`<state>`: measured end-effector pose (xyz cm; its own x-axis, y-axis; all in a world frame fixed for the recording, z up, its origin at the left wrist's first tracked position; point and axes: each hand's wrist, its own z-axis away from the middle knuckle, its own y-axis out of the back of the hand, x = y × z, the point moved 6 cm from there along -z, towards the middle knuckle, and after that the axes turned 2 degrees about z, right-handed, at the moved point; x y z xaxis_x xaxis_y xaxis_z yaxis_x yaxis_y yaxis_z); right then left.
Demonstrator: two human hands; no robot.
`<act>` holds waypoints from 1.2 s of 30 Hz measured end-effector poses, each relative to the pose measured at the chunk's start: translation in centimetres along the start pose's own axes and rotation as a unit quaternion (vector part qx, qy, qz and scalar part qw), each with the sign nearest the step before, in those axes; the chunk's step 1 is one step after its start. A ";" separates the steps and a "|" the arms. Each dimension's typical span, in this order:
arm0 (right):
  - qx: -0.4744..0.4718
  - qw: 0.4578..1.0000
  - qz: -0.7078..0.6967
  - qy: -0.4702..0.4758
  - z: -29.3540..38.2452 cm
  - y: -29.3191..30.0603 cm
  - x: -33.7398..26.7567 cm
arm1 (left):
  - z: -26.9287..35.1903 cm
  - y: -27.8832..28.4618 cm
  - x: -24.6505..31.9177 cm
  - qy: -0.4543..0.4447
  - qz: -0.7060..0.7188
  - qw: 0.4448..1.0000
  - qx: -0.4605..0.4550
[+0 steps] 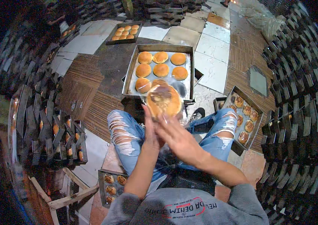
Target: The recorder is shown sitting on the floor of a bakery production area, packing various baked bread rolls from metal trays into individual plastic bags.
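A round golden bun (163, 105) in a clear plastic bag is held up between both hands, over the near edge of a metal tray. Dark print on the bag covers part of the bun. My left hand (150, 130) is at the bag's lower left, with its fingers pointing up. My right hand (177, 140) lies across the bag's lower end, its fingertips blurred against it. Exactly how the fingers grip the plastic is hidden. Several loose golden buns (160, 70) sit in rows on the pale lining of the tray (192, 84) in front of me.
Another bun tray (123, 41) lies farther off on the tiled floor. Trays of swirled buns stand at right (253, 137) and lower left (100, 187). Stacked dark metal trays rise left (36, 126) and right (296, 118). A wooden frame (74, 197) stands at lower left.
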<state>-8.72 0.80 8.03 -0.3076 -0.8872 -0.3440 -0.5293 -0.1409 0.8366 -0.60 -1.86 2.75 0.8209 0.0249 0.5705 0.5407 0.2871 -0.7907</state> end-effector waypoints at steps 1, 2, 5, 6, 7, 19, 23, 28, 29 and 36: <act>-0.021 0.999 -0.024 0.035 0.1 0.4 -1.1 | -0.8 1.3 0.1 0.033 0.077 0.996 -0.028; -0.045 0.998 -0.043 0.008 0.2 0.6 -1.2 | -0.8 1.2 0.0 0.037 0.106 0.993 -0.043; -0.078 0.996 0.012 -0.047 -1.3 1.4 -0.5 | 0.6 -0.4 0.2 0.007 0.033 0.999 -0.037; -0.043 0.997 0.022 -0.061 -1.7 1.3 0.0 | 0.7 -0.6 0.5 -0.031 -0.069 0.997 -0.026; -0.044 0.997 0.020 -0.063 -1.9 1.1 0.6 | 0.7 -0.5 0.5 -0.029 -0.070 0.997 -0.024; -0.011 0.996 -0.072 -0.059 -0.9 0.1 2.1 | -0.6 -0.8 -0.9 0.065 0.108 0.986 -0.113; -0.120 0.986 -0.097 -0.063 -0.6 0.1 1.9 | -1.3 0.1 -1.1 0.041 0.118 0.991 -0.046; 0.017 0.966 -0.249 -0.060 0.3 3.2 0.8 | -1.2 0.4 -0.9 0.057 0.080 0.994 -0.050; 0.039 0.980 -0.176 -0.082 -0.2 2.9 1.5 | -0.8 -0.3 -1.0 0.077 0.041 0.992 -0.089; -0.052 0.857 -0.512 -0.026 1.0 5.6 1.2 | -1.9 0.3 -0.9 0.060 0.081 0.994 -0.046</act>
<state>-12.88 -0.65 11.84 0.2402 -0.2561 -0.9363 -0.4711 -0.8741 0.1182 -0.82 -3.58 1.62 0.9119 -0.0521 0.4072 0.4090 0.1995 -0.8904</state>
